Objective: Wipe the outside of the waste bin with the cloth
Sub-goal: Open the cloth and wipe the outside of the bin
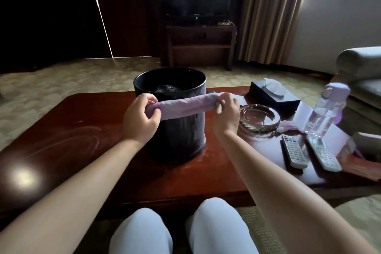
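the black waste bin (pixel 177 121) stands upright at the centre of the frame on a dark red table (pixel 82 130). a rolled lilac cloth (pixel 181 105) stretches level across the bin's near side, just under the rim. the left hand (pixel 141 118) grips one end with curled fingers, and the right hand (pixel 225 114) pinches the other end. to the right of the bin sit a glass ashtray (pixel 259 117), a clear bottle (pixel 327 109) and two remotes (pixel 293 151)
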`<state>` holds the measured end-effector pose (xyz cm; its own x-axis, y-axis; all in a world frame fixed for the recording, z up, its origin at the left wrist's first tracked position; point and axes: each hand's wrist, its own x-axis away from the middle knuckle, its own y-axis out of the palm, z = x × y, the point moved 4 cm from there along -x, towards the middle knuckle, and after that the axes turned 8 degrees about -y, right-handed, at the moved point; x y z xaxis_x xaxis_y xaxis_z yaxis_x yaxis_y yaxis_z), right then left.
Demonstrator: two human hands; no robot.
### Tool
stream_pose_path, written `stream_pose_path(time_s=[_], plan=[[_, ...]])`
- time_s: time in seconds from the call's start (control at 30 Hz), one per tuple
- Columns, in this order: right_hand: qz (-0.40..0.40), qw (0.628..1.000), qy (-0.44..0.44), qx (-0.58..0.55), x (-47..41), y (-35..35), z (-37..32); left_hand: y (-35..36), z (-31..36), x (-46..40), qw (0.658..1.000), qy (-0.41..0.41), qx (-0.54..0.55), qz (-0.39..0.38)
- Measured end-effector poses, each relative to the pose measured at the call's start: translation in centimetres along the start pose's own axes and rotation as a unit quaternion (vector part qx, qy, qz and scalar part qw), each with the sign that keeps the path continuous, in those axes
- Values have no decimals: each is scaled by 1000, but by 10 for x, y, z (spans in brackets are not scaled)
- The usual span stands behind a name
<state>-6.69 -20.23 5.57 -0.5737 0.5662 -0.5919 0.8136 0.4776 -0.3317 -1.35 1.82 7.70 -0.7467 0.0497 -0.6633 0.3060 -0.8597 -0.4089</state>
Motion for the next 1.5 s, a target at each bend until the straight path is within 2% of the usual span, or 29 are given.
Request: stream_pose_path(time_s=[0.13,0.27,0.33,0.5,0.6,0.67,0.77,0.83,0.93,1.03,1.1,1.23,1.37,1.5], plan=[[45,996,42,-65,-15,15,-10,2,0,-12,998,49,-28,25],[-25,991,37,-128,-5,42,-28,5,-1,-22,989,101,-97,41],[-54,991,37,-116,3,54,-37,8,-1,-26,988,107,-108,22],[-111,993,0,-38,12,68,-42,13,-6,-29,999,30,-28,-10],[-127,991,-32,17,16,74,-29,12,-7,-33,999,37,3,-21],[-145,989,-16,32,29,79,-11,16,-4,-39,996,25,48,-65],[-197,980,24,35,62,86,18,27,-3,-46,992,47,31,-110],[-175,984,25,16,63,89,18,29,-5,-51,990,20,61,-126],[-94,994,1,-58,27,89,-20,30,-10,-56,982,-35,110,-150],[-29,981,62,-182,13,88,-25,31,-12,-59,984,-36,101,-143],[-9,975,108,-197,33,90,2,31,-13,-58,986,-19,103,-127],[-28,969,182,-166,70,95,57,34,-14,-57,990,5,104,-99],[-73,976,178,-98,73,90,70,34,-13,-57,992,12,95,-83],[-70,985,144,56,82,74,73,34,-11,-57,994,37,78,-68]])
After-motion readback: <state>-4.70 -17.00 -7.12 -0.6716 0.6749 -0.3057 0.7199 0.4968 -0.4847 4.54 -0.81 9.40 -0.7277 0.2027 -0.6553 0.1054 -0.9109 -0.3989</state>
